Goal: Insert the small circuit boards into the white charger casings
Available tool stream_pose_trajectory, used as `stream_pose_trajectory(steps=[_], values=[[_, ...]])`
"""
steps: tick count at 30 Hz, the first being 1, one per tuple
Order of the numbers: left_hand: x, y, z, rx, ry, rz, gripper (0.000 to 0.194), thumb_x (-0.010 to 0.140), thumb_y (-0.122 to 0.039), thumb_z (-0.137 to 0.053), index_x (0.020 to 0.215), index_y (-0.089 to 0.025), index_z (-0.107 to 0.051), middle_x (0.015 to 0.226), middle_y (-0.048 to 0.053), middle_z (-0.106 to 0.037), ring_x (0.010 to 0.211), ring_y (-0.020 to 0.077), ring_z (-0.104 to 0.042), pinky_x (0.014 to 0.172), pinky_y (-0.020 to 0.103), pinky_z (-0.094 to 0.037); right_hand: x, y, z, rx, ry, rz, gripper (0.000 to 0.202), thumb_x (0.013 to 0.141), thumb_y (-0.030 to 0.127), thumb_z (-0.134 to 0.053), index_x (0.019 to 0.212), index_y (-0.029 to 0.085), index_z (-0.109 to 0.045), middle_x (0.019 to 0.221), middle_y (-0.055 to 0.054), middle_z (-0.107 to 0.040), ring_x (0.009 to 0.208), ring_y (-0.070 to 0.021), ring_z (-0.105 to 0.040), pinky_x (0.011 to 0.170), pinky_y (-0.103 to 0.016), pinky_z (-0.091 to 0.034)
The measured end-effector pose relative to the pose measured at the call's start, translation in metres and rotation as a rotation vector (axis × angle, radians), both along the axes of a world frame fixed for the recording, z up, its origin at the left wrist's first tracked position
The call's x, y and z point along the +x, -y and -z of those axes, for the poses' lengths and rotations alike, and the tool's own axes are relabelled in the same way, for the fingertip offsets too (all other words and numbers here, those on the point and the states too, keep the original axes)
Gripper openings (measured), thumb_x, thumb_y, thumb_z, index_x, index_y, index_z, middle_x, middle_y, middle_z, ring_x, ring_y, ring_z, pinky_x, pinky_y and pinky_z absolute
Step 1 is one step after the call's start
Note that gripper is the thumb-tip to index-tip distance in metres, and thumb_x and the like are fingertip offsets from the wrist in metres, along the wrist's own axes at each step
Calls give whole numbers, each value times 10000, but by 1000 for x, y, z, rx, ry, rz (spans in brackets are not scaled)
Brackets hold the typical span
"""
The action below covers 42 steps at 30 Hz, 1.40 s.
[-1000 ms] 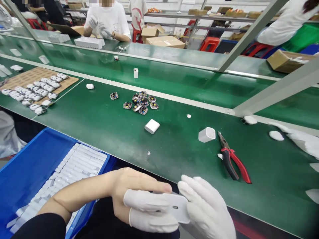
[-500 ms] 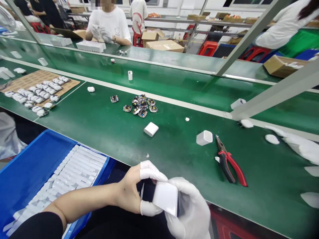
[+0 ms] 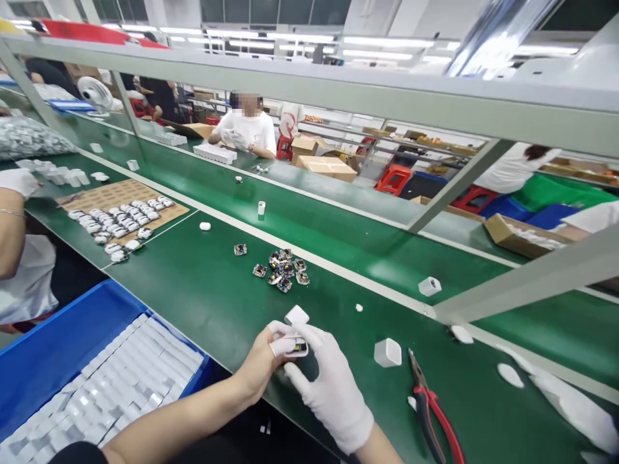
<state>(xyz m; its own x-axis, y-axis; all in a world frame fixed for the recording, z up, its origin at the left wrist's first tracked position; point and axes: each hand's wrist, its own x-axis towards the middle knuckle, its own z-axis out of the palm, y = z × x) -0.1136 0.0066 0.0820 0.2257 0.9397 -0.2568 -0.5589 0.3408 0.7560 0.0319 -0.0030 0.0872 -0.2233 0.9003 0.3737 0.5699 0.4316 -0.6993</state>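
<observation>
My left hand [image 3: 257,366], with white finger cots, is closed around a small white plastic housing [image 3: 305,352] held above the bench edge. Its open end faces me, and dark and yellow electronic parts show inside. My right hand [image 3: 336,381], in a white glove, is beside the housing with thumb and fingers apart; the fingertips are close to its rim, and whether they touch I cannot tell. Just behind the hands, another white housing [image 3: 296,314] lies on the green bench. Farther back sits a cluster of small circuit boards [image 3: 286,267].
Red-and-black pliers [image 3: 438,419] and a white housing [image 3: 388,352] lie to the right. A blue bin [image 3: 62,335] at lower left holds rows of white pieces. Cardboard [image 3: 126,191] carries several white-and-black units. A metal post [image 3: 527,277] stands at right; co-workers sit beyond.
My view has tilted upward. Both hands have moved forward over the bench edge. The housing has turned so its open end shows, and my right hand has loosened from it.
</observation>
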Motion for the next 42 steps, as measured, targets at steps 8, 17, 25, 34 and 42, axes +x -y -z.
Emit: stream_pose_trajectory(steps=[8,17,25,34,42], values=[[8,-30,-6,218,-137,-151,324,803,-313,-731,1083,-185,-631,1044,67,-699,983,196,-651,904,321,-496,-26,-22,0,-468,-713,159,549,887,559,-528,1333,240,-543,1398,-112,-560,1240,-277,-573,984,-440,-525],[37,-21,13,515,-549,-273,313,977,-291,-418,1191,-239,-640,1264,91,-553,1252,238,-477,1113,414,-334,-42,-35,14,-135,-603,360,366,979,461,-406,1071,189,-633,1065,-91,-699,956,-219,-663,853,-387,-534],[48,-36,-1,322,-383,-242,189,895,-226,-457,970,-194,-627,993,59,-628,985,218,-586,960,364,-444,-32,-41,24,-161,-489,302,247,977,366,-538,1160,223,-621,1226,-80,-616,1005,-187,-627,873,-379,-548],[47,-40,-16,244,-254,-37,351,858,-250,-444,1133,-189,-652,1169,86,-610,1124,246,-560,1009,375,-429,-33,-38,25,-215,-392,266,283,971,370,-547,1198,209,-601,1228,-84,-609,1003,-197,-630,856,-388,-556],[36,-23,4,578,-530,-17,362,915,-288,-458,1227,-240,-636,1280,89,-532,1256,273,-450,1149,442,-296,-30,-36,23,-233,-444,263,286,969,397,-549,1127,170,-623,1090,-62,-658,896,-176,-654,784,-355,-568]])
